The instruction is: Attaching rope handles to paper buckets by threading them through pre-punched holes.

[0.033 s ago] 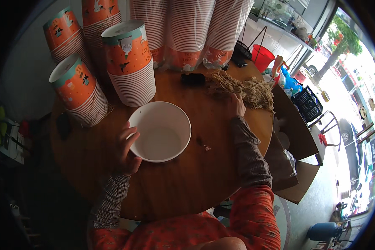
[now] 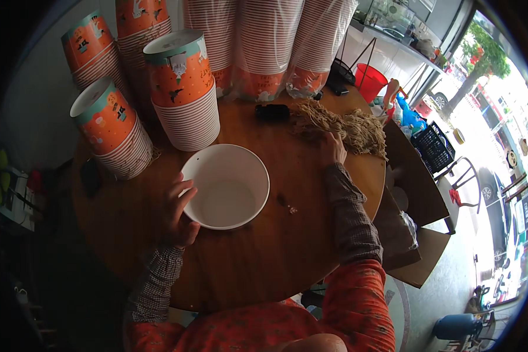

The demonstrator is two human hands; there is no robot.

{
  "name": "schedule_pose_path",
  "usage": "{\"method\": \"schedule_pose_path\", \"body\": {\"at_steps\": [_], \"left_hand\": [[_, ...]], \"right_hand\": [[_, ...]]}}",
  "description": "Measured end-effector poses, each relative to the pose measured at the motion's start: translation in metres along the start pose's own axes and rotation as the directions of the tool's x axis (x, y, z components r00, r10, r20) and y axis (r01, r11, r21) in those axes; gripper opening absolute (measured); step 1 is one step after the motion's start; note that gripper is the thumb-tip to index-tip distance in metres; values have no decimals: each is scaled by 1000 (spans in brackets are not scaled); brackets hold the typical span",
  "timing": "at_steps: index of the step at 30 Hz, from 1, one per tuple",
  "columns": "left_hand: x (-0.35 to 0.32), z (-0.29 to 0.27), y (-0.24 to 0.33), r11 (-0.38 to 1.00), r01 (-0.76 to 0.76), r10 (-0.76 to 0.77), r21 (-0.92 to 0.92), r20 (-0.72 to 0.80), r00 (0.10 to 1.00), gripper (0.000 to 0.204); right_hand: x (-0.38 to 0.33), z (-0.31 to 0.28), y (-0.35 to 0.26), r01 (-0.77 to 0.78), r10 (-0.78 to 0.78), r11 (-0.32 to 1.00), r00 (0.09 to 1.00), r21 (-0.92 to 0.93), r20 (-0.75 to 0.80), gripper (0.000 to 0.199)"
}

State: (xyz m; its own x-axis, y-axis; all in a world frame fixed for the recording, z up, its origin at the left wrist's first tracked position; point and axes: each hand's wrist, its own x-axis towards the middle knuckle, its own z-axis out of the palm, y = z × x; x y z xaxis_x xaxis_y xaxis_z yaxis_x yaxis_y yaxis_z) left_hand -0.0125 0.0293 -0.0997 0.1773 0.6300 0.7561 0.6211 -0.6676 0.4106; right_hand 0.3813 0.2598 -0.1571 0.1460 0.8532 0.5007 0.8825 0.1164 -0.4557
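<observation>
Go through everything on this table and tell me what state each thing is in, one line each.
White bowl: upright, empty, open.
Left hand: gripping the bowl's rim.
Right hand: resting on the pile of straw-coloured strands.
Orange paper cups: nested in stacks, mouths down.
Wrapped cup stacks: sealed in clear plastic.
Round wooden table: a few crumbs near the bowl.

Surface: round wooden table (image 2: 258,258).
Middle: white paper bucket (image 2: 226,186), upright, open.
Far side: stacks of orange paper buckets (image 2: 182,94), black oblong object (image 2: 271,112).
Far right: pile of tan twine (image 2: 346,126).
Near bucket: small scraps (image 2: 287,205).
</observation>
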Motion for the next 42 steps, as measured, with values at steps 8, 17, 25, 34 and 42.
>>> {"method": "schedule_pose_path", "body": {"at_steps": [8, 17, 25, 34, 42], "left_hand": [[3, 4, -3, 991, -120, 121, 54, -6, 993, 45], [17, -12, 29, 947, -6, 60, 320, -160, 985, 28], [22, 9, 71, 575, 442, -502, -688, 130, 855, 32], [8, 14, 71, 185, 644, -500, -742, 493, 712, 28], [1, 17, 61, 366, 743, -571, -561, 495, 655, 22]], "right_hand": [[-12, 2, -5, 28, -47, 856, 999, 517, 24, 12], [-102, -118, -172, -211, -238, 454, 908, 866, 346, 5], [-126, -134, -220, -406, -528, 143, 740, 903, 417, 9], [-119, -98, -198, -337, -269, 335, 861, 880, 432, 7], [-111, -102, -180, 75, -479, 637, 818, 767, 318, 11]]}}
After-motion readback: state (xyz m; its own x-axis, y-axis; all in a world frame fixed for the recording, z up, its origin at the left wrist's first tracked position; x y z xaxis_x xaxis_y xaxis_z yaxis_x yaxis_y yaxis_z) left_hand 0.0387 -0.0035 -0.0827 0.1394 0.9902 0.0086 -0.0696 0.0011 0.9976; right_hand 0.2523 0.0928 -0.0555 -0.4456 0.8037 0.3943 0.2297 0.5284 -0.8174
